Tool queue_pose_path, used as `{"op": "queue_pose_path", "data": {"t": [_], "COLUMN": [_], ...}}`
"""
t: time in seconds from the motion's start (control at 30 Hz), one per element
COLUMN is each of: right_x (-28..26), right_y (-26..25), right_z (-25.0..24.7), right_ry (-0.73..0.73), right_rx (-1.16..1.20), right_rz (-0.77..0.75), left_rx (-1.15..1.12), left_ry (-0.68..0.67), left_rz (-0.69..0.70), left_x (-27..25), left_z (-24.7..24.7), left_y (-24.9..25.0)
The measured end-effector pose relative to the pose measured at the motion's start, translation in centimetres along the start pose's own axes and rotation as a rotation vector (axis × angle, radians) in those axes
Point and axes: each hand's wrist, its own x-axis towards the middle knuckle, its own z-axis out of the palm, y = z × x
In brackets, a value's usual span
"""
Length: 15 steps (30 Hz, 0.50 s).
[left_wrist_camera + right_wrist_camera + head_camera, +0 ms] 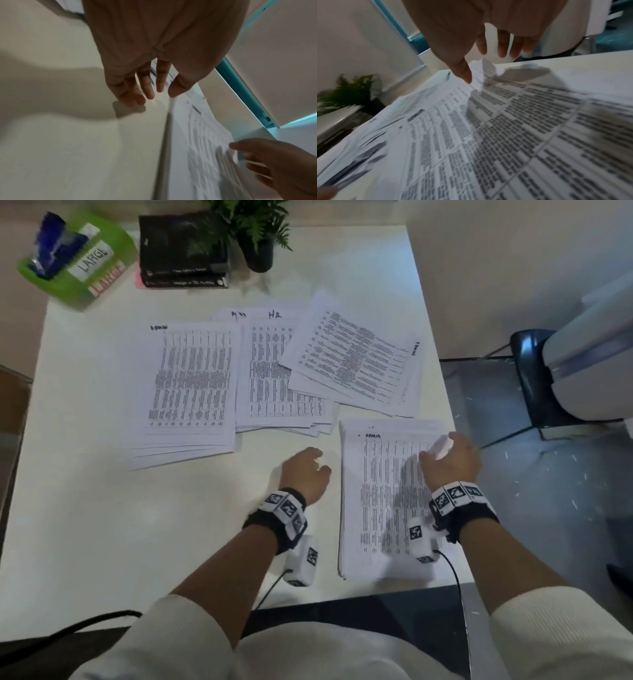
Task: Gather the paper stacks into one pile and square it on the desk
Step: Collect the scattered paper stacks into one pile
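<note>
Four stacks of printed sheets lie on the white desk (85, 508). A left stack (186, 395) and a middle stack (274, 378) sit side by side, and a tilted stack (356, 361) overlaps the middle one's right side. The near stack (380, 508) lies at the front right corner, marked "ADMIN". My right hand (445, 453) hovers over its upper right part with thumb and fingers spread (488, 63), holding nothing. My left hand (305, 470) is over bare desk just left of that stack's edge (169, 128), fingers relaxed (154, 92) and empty.
A green box labelled LARGE (78, 258), stacked black books (185, 251) and a potted plant (257, 234) stand along the back. The near stack reaches almost to the desk's right and front edges. A dark chair (541, 378) stands beyond the right edge.
</note>
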Motion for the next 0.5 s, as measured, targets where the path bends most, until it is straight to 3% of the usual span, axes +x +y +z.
{"op": "queue_pose_path", "data": {"t": [0.13,0.27,0.5], "right_x": [-1.2,-2.4,-6.6], "right_y": [-3.6,-8.6,-17.9], "right_z": [2.1,5.1,10.5], "right_ry": [0.021,-0.192,-0.434], "right_rx": [-0.041,-0.024,-0.018], "right_rz": [-0.275,-0.568,-0.692], "left_rx": [-0.018,-0.006,0.06], "left_ry": [0.228,0.412,0.577], "left_rz": [0.009,0.0,-0.055], "left_x": [1.7,3.5,6.5], "left_z": [-6.5,-12.1,-18.0], "left_y": [-0.6,-2.0,-6.0]}}
